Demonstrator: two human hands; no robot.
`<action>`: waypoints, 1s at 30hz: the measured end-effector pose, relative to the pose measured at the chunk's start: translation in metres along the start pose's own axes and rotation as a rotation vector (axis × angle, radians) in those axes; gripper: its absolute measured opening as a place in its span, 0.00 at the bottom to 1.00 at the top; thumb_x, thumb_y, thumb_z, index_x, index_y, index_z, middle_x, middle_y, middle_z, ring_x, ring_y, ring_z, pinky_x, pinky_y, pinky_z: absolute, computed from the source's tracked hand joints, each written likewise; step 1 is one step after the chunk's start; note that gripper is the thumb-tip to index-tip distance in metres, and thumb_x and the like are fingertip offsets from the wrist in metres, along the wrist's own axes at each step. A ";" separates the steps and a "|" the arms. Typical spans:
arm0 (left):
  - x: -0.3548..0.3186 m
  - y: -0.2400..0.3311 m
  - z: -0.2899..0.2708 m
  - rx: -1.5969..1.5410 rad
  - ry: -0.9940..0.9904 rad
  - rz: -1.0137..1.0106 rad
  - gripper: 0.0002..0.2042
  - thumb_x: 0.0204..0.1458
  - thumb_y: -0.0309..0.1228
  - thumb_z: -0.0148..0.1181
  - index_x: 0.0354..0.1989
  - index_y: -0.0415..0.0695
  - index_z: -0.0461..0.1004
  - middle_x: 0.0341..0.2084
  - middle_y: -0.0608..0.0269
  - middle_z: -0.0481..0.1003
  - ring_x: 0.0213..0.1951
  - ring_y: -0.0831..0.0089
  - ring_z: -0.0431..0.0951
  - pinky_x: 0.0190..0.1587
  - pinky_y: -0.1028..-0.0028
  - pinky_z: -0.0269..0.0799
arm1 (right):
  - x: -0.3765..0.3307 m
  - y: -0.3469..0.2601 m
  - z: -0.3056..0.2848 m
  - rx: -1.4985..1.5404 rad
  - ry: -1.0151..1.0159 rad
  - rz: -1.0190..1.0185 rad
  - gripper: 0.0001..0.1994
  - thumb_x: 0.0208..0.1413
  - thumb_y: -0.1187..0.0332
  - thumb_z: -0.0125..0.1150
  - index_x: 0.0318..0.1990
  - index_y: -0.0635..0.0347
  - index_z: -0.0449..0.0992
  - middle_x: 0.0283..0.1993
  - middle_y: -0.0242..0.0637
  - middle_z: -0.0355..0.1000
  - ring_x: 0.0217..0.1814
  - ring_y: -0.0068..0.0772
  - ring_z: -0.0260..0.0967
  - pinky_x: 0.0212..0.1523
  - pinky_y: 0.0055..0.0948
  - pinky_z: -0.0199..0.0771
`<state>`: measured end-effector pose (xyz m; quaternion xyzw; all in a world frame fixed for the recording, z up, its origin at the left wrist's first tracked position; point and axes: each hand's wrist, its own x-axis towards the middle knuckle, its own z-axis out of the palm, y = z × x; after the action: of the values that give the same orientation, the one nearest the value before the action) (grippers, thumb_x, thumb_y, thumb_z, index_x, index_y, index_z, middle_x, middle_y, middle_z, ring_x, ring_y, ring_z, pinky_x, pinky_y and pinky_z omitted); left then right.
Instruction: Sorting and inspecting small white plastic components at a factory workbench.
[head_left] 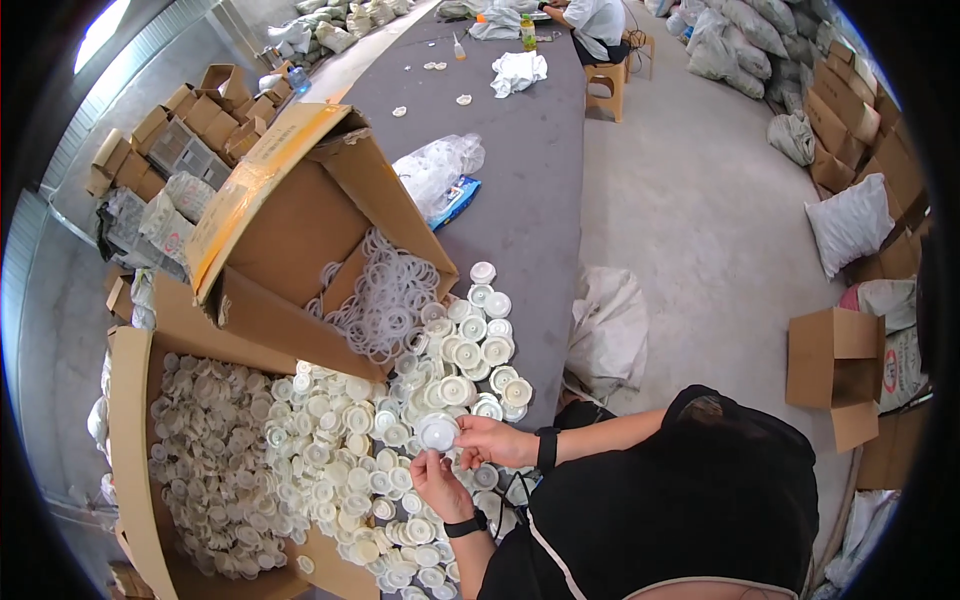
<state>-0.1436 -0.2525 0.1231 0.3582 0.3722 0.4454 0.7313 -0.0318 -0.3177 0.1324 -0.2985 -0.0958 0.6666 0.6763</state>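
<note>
Over a heap of caps, a round white plastic cap is held up flat side showing. My left hand grips its lower edge between the fingertips. From the other side, my right hand pinches the rim. Many similar whitish plastic caps lie piled beneath and around both hands, running back to the left. Just beyond, a cardboard box tipped on its side spills translucent rings toward the caps. Whether a ring sits in the held cap is too small to tell.
A large open carton full of caps stands at the left. On the long grey table lie a clear plastic bag and a white cloth. Another person sits at the far end. A white sack stands beside the table.
</note>
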 end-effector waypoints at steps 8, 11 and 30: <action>-0.017 0.009 -0.019 -0.248 -0.112 -0.059 0.03 0.46 0.26 0.51 0.27 0.45 0.64 0.28 0.66 0.68 0.31 0.78 0.67 0.33 0.78 0.61 | -0.003 0.017 0.004 -0.013 -0.010 -0.019 0.05 0.50 0.67 0.46 0.32 0.56 0.63 0.22 0.28 0.62 0.18 0.19 0.61 0.18 0.18 0.55; -0.026 0.018 -0.013 -0.271 -0.170 -0.054 0.04 0.46 0.27 0.51 0.29 0.44 0.64 0.28 0.66 0.68 0.32 0.77 0.67 0.34 0.78 0.61 | -0.003 0.022 0.008 0.006 -0.033 -0.038 0.06 0.51 0.66 0.44 0.30 0.57 0.63 0.20 0.27 0.61 0.15 0.19 0.56 0.16 0.19 0.52; -0.029 0.035 -0.025 0.111 -0.254 -0.261 0.04 0.45 0.27 0.50 0.23 0.41 0.68 0.20 0.71 0.67 0.23 0.83 0.66 0.27 0.83 0.61 | -0.009 0.009 0.009 -0.407 -0.284 0.226 0.12 0.51 0.61 0.47 0.24 0.59 0.68 0.18 0.28 0.64 0.13 0.16 0.59 0.13 0.14 0.59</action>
<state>-0.1880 -0.2620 0.1476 0.4002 0.3441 0.2765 0.8031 -0.0449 -0.3243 0.1375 -0.3406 -0.2878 0.7399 0.5036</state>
